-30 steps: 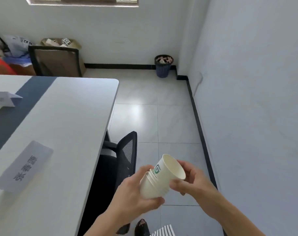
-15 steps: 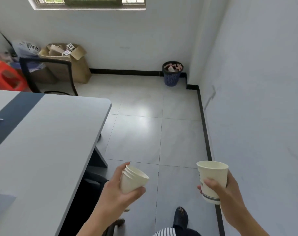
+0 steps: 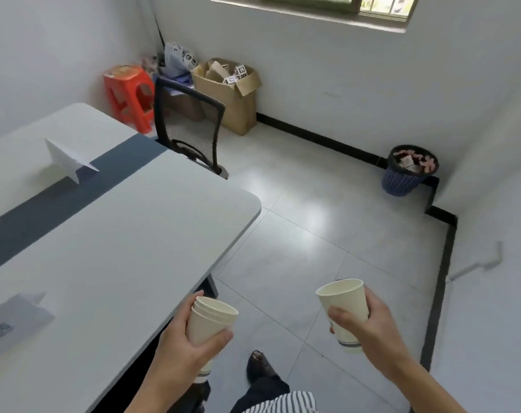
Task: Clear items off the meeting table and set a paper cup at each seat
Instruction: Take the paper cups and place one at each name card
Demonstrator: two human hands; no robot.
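Left grip [image 3: 190, 347] round nested cup stack [image 3: 211, 320], right grip [image 3: 369, 326] holding single empty cup [image 3: 344, 302]

We are holding a stack of nested cream cups [image 3: 209, 321] upright in our left hand [image 3: 184, 350] beside the worktop [image 3: 128, 234] edge, a single cup [image 3: 344, 305] tilting in our right hand [image 3: 369, 326].

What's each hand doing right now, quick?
Left hand: closed around a stack of nested paper cups.
Right hand: closed around a single paper cup, held upright.
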